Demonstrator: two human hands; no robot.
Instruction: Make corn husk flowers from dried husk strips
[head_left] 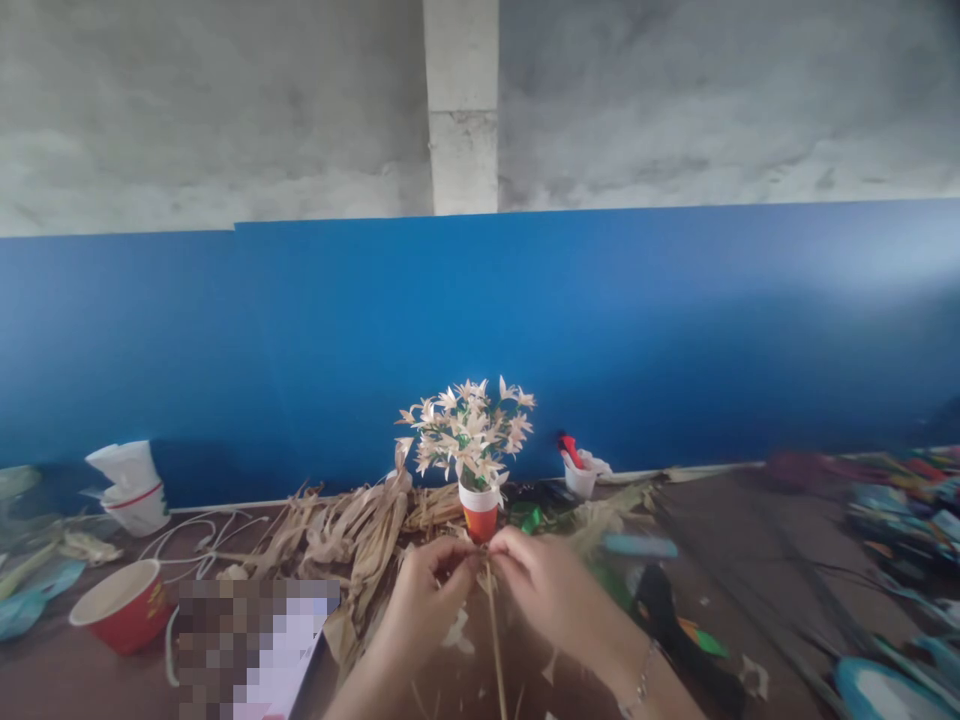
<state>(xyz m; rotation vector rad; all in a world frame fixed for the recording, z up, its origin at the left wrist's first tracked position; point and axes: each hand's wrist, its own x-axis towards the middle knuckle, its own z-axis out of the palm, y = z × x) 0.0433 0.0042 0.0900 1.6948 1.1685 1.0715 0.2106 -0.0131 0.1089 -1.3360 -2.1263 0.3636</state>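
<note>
My left hand (424, 600) and my right hand (547, 590) meet at the fingertips low in the middle of the view. Both pinch the top of a thin pale straw stalk (495, 640) that runs down between them toward me. Just beyond the fingertips stands a small orange and white cup (480, 512) holding a bunch of pale straw flowers (469, 430). A bracelet shows on my right wrist.
Dried husk strips (352, 530) lie in a heap to the left. A red paper cup (124, 605) and stacked white cups (135, 490) stand at far left. A white cup with a red tool (579, 470) stands by the blue wall (675, 330). Colourful items (900, 500) crowd the right.
</note>
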